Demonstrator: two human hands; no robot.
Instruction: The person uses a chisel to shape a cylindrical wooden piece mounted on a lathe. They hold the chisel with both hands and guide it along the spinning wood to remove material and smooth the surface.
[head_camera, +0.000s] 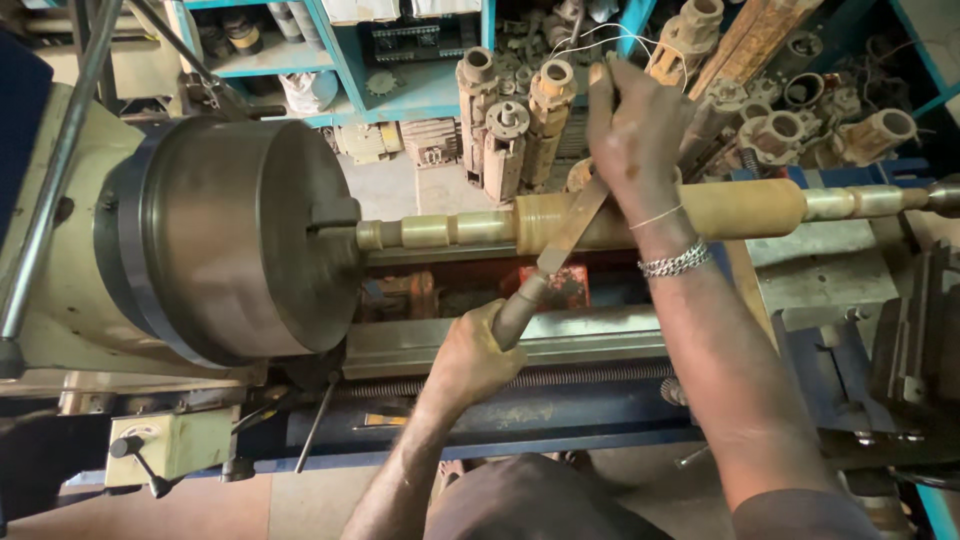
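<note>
Wood, long, round and yellow-brown, lies across the middle: a wooden rod (740, 208) stuck in the big shiny metal chuck (240, 235) at nine o'clock. It has smooth fat parts and thin rings. A flat metal file (565, 232) lies slanted on the rod. My left hand (480, 350) is at six o'clock, fingers shut tight round the file's handle. My right hand (632, 135) is at twelve o'clock, fingers pinched on the file's tip. Below is the dusty green lathe bed (560, 335). Behind stand blue shelves (400, 60) and many carved wooden pieces (510, 125).
</note>
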